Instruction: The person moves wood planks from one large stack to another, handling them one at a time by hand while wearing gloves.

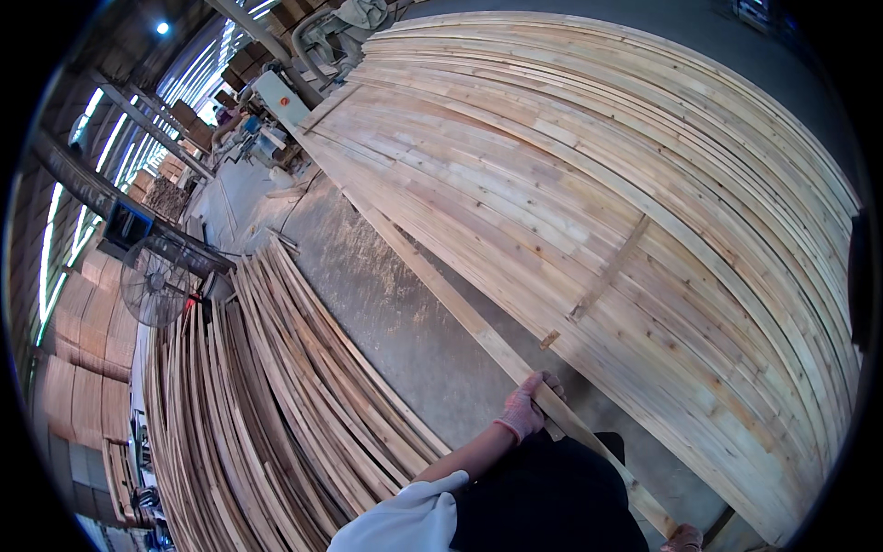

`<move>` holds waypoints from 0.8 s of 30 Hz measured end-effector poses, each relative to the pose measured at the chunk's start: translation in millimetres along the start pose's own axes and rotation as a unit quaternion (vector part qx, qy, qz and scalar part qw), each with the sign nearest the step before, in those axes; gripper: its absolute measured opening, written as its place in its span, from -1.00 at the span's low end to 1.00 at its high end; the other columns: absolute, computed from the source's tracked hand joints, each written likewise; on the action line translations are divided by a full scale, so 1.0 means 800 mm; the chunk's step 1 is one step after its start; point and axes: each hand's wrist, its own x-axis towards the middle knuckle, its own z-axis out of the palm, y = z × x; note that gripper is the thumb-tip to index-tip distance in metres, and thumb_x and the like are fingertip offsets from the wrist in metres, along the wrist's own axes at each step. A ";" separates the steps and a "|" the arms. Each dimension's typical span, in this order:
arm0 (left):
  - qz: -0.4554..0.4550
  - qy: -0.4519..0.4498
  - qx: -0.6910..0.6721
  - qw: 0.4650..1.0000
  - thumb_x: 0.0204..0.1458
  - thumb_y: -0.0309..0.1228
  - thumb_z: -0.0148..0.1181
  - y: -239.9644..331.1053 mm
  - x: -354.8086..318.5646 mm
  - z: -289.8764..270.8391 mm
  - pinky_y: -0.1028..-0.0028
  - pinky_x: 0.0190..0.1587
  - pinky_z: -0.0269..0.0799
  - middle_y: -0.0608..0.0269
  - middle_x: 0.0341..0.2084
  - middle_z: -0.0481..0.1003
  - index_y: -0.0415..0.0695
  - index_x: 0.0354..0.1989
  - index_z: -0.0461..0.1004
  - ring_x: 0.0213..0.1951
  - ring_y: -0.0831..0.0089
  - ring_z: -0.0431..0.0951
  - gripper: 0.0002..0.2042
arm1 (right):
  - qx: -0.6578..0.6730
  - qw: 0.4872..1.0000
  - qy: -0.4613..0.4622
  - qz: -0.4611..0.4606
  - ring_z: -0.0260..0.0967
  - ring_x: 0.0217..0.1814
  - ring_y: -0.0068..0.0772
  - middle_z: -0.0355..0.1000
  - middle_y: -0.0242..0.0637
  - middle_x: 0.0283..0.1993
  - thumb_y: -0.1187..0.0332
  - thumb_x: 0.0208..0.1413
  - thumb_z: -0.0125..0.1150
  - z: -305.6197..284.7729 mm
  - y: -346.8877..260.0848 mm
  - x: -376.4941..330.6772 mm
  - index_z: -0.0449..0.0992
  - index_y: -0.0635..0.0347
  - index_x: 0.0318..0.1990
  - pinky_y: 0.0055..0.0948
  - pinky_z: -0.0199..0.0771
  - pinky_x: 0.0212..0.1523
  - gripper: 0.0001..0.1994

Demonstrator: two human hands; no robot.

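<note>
A long, narrow wooden board (464, 322) runs slantwise from the lower right toward the far left, beside the edge of a wide stack of planks. My left hand (526, 403), in a pinkish work glove, is closed around the board in front of my dark-clothed legs. At the lower edge of the picture, my right hand (682, 538) grips the near end of the same board; only part of this hand shows. The wide stack of pale jointed planks (561, 221) fills the right side, with a short wood piece (549, 340) at its near edge.
On my left lies a large pile of long, thin wooden strips (276, 396). Sawdust covers part of the concrete floor (368, 285) between pile and stack. A fan (156, 283) stands past the pile, and a machine with a pale control box (280, 99) is at the far end.
</note>
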 end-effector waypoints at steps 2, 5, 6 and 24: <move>0.006 0.008 -0.011 1.000 0.13 -0.31 0.10 -0.010 -0.001 -0.008 0.08 -0.06 0.46 0.10 -0.36 0.48 -0.20 -0.20 0.40 -0.27 0.12 0.49 -0.79 | -0.014 1.000 0.005 -0.014 0.50 -0.23 -0.14 0.54 -0.16 -0.30 0.04 0.12 0.09 -0.002 0.014 0.009 0.61 0.03 -0.27 -0.17 0.50 -0.19 -0.69; 0.030 0.029 -0.022 0.999 0.11 -0.33 0.14 -0.023 0.011 -0.036 0.09 -0.04 0.45 0.09 -0.35 0.48 -0.20 -0.21 0.41 -0.25 0.11 0.49 -0.80 | -0.052 0.997 0.020 -0.060 0.51 -0.26 -0.13 0.54 -0.14 -0.33 0.04 0.16 0.06 -0.003 0.029 0.022 0.62 0.04 -0.30 -0.15 0.51 -0.21 -0.68; 0.041 0.041 -0.028 0.998 0.10 -0.33 0.16 -0.024 0.016 -0.047 0.09 -0.03 0.45 0.09 -0.35 0.49 -0.20 -0.21 0.41 -0.24 0.11 0.49 -0.80 | -0.070 0.993 0.029 -0.090 0.51 -0.26 -0.13 0.55 -0.14 -0.34 0.04 0.17 0.05 -0.002 0.033 0.027 0.62 0.04 -0.31 -0.15 0.51 -0.22 -0.68; -0.314 -0.061 -0.034 0.947 0.10 -0.34 0.15 -0.170 0.010 -0.112 0.10 0.24 0.22 -0.03 0.05 0.39 -0.22 0.16 0.24 0.11 0.08 0.37 -0.54 | 0.314 0.881 -0.038 -0.352 0.46 0.00 -0.12 0.50 -0.06 -0.05 0.01 -0.05 0.27 -0.162 -0.369 0.049 0.46 0.10 0.02 -0.27 0.43 0.02 -0.48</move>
